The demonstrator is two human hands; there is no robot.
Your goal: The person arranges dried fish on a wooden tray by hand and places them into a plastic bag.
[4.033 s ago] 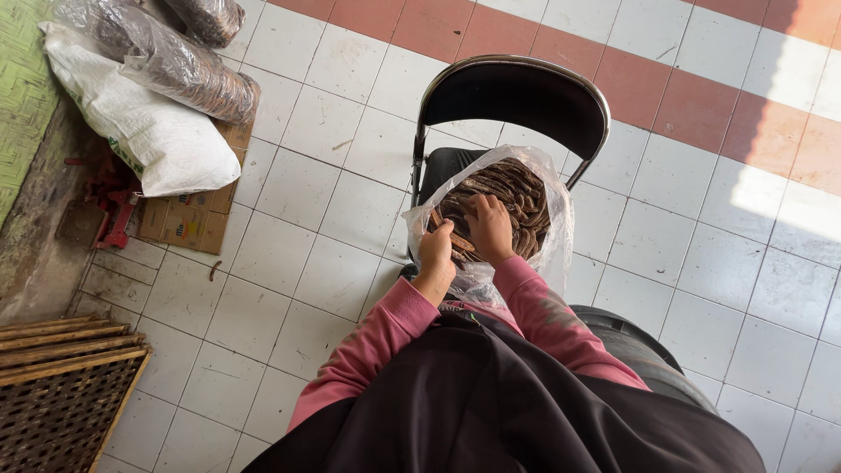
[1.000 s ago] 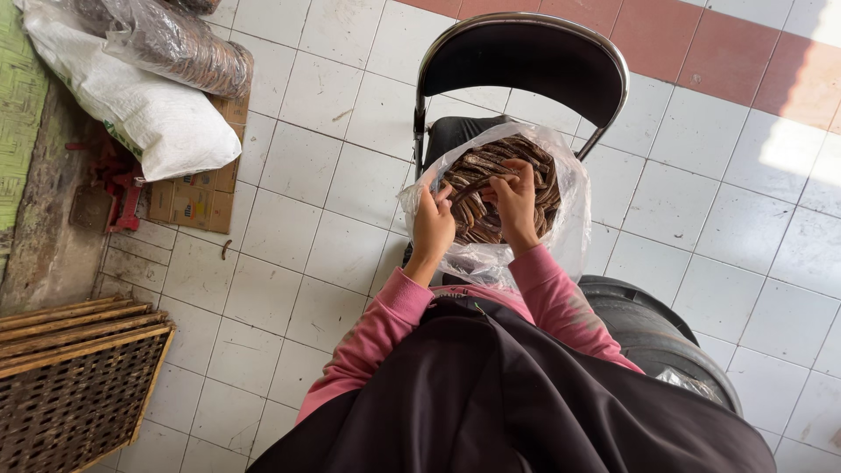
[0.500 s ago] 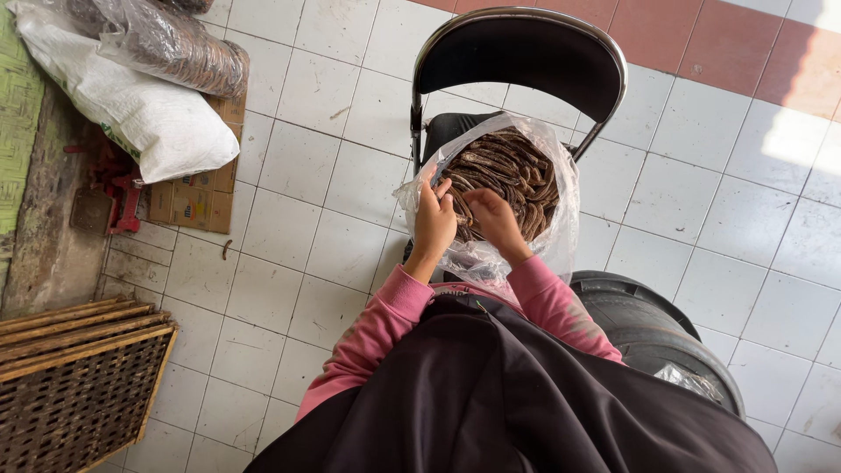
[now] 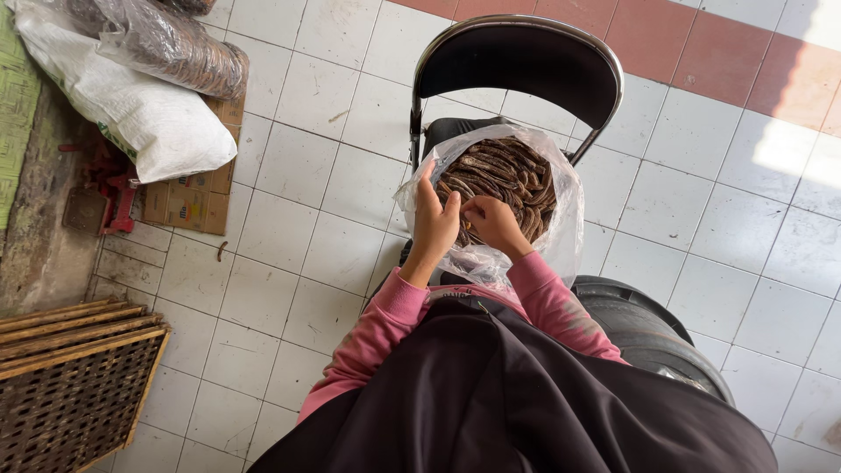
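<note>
1. On the seat of the black folding metal chair (image 4: 517,61): a clear plastic bag (image 4: 561,236), mouth open, filled with dark brown, long, flat dried pieces (image 4: 508,180).
2. At the near rim of the bag: left hand (image 4: 434,219), fingers curled over the plastic edge, gripping it.
3. Just beside it: right hand (image 4: 492,223), fingers bent among the nearest brown pieces, seemingly pinching one; exact hold hard to tell.
4. Compared with a second ago: both hands drawn closer together and lower toward the near edge, right hand no longer spread across the top of the pile; handling now narrowed to single pieces.
5. Off to the left on the tiled floor: a white woven sack (image 4: 131,114) and a woven basket tray (image 4: 70,385), well apart from the hands.
</note>
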